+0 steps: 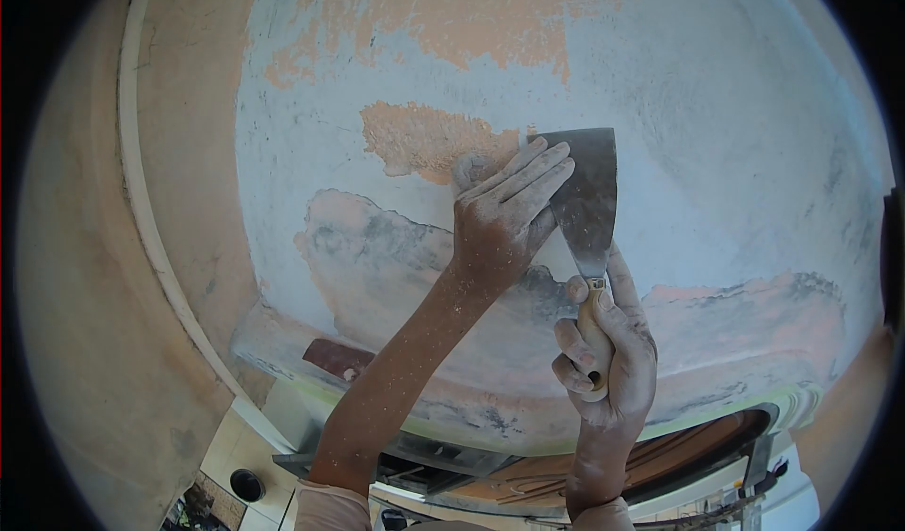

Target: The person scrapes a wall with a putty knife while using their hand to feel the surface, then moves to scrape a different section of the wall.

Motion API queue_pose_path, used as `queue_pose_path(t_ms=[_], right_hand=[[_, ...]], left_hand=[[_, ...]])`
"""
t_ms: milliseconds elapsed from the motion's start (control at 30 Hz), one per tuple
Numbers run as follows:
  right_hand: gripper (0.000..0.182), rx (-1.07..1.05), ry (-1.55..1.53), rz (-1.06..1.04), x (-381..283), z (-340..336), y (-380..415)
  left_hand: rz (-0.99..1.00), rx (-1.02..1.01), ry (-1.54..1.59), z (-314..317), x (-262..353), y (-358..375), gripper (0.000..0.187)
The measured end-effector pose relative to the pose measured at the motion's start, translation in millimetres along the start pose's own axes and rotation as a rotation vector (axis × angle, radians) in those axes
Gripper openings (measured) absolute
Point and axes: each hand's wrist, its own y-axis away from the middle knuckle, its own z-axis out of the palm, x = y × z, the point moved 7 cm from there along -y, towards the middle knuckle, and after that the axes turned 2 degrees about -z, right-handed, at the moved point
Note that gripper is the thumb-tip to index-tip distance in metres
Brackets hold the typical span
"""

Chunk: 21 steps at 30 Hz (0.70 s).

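Observation:
My right hand (pixel 617 347) is wrapped round the pale handle (pixel 594 343) of a wide scraper. Its grey metal blade (pixel 592 192) points up against the wall. Dust whitens my left hand (pixel 509 201), whose fingers are stretched out and lie against the left edge of the blade; its palm side is hidden. Just left of those fingers, a rough peach-coloured patch (pixel 415 140) shows through the pale bluish-white wall surface (pixel 311 154). Below both hands runs a broad pinkish-grey patch with dark smudges (pixel 377 248).
A dark reddish-brown flat piece (pixel 337 358) lies on the ledge at lower left, beside my left forearm. A pale vertical strip (pixel 141 182) runs down the wall's left side. On the floor stands a black round container (pixel 247 484). A brown curved surface (pixel 566 484) shows below the ledge.

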Motion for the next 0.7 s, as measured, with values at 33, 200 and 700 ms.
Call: queue_pose_path(t_ms=[33, 200, 700], right_hand=[[0.052, -0.006, -0.014, 0.006, -0.4, -3.4, 3.4], [0.053, 0.01, 0.05, -0.012, 2.3, -0.7, -3.8], [0.054, -0.026, 0.03, -0.02, 5.9, -0.8, -8.2]], left_hand=[[-0.007, -0.014, 0.0, 0.1, 4.2, 4.4, 0.039], [0.006, 0.02, 0.009, -0.3, -4.8, -3.1, 0.04], [0.027, 0.028, -0.034, -1.8, -7.1, -3.1, 0.039]])
